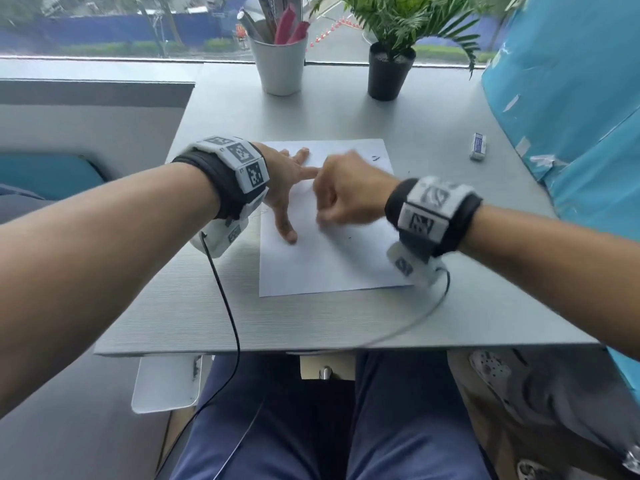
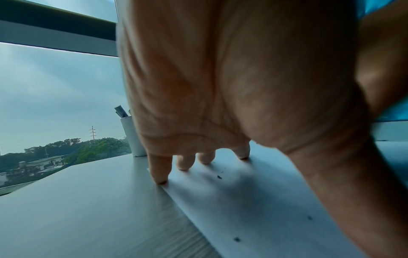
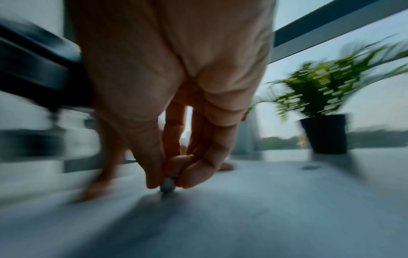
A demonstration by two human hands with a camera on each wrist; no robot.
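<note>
A white sheet of paper (image 1: 329, 265) lies on the grey table (image 1: 166, 313). My left hand (image 1: 294, 188) presses flat on the sheet's left part, its fingers straight and spread. Its fingertips (image 2: 160, 176) touch down at the paper (image 2: 243, 209) edge, among small dark crumbs. My right hand (image 1: 332, 209) is curled just right of it and blurred by motion. In the right wrist view the right hand (image 3: 167, 178) pinches a small grey rounded piece (image 3: 167, 185) between thumb and fingers, its tip against the paper (image 3: 243, 218).
A white cup of pens (image 1: 280, 64) and a black potted plant (image 1: 388, 72) stand at the table's far edge by the window. A white eraser in a blue sleeve (image 1: 479, 146) lies to the right, near a big light-blue wrapped object (image 1: 571, 98). Cables hang from both wrists.
</note>
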